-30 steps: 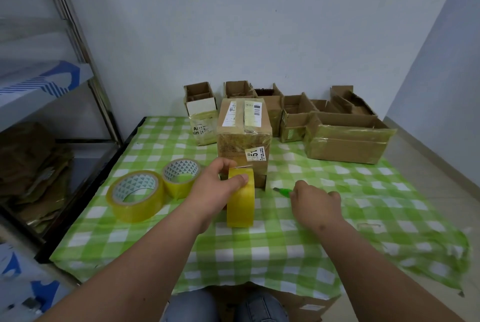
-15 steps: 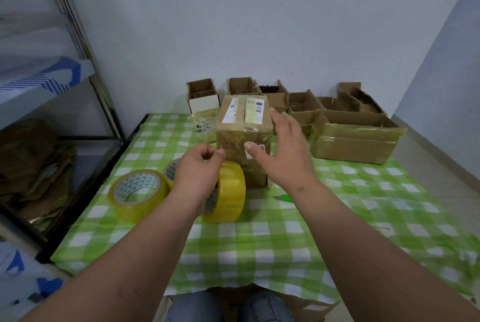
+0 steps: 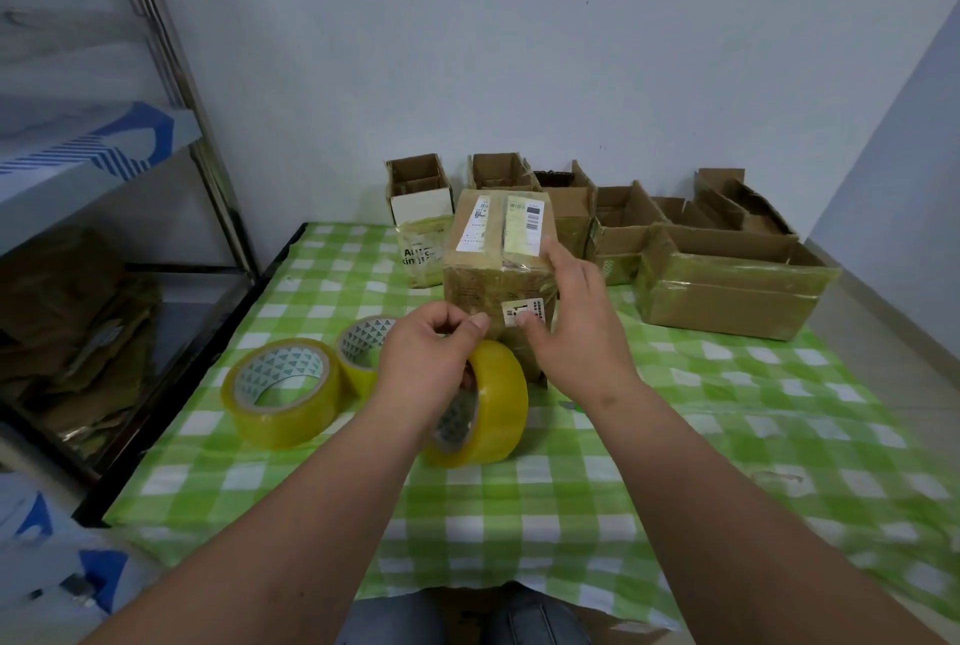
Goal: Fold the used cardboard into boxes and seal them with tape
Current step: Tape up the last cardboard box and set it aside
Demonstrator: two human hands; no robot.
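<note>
A closed brown cardboard box (image 3: 488, 275) with white labels stands upright in the middle of the green checked table (image 3: 675, 447). My left hand (image 3: 426, 363) grips a yellow tape roll (image 3: 493, 410) held on edge just in front of the box, fingers pinched at the roll's top. My right hand (image 3: 571, 327) is spread open with its palm against the box's right front corner, holding nothing.
Two more yellow tape rolls (image 3: 283, 389) (image 3: 363, 350) lie left of my hands. Several open cardboard boxes (image 3: 727, 285) line the back of the table. A metal shelf (image 3: 104, 249) with flattened cardboard stands at the left. A small green object (image 3: 571, 405) lies under my right wrist.
My right hand left the green object on the table and rose to the box's right side. My left hand tilted the tape roll and drew it nearer the box.
</note>
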